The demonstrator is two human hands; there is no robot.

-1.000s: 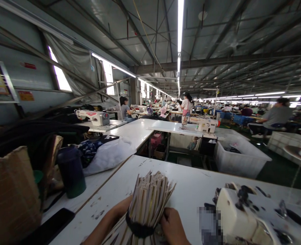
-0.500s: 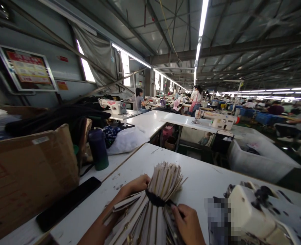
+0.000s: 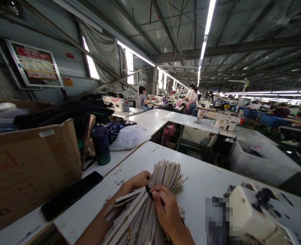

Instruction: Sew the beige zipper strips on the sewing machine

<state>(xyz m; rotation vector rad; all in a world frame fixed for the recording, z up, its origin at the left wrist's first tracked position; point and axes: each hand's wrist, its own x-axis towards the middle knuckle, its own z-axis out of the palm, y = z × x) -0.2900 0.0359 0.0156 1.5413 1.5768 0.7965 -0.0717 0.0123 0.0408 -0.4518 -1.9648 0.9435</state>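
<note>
The bundle [image 3: 167,173] is over the table [image 3: 201,180], long axis toward the far edge; the right hand [image 3: 167,206] pinches the band [image 3: 148,191]; the left hand [image 3: 141,178], toward the left edge, has an unclear grip.

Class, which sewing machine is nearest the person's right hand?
The cream machine in the lower right foreground; the red-ended machine and the red-marked machine both stand farther from the right hand.

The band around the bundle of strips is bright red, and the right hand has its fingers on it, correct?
Not quite: the band around the bundle of strips is black, not bright red, as the head view shows. The right hand does have its fingers on it.
</note>
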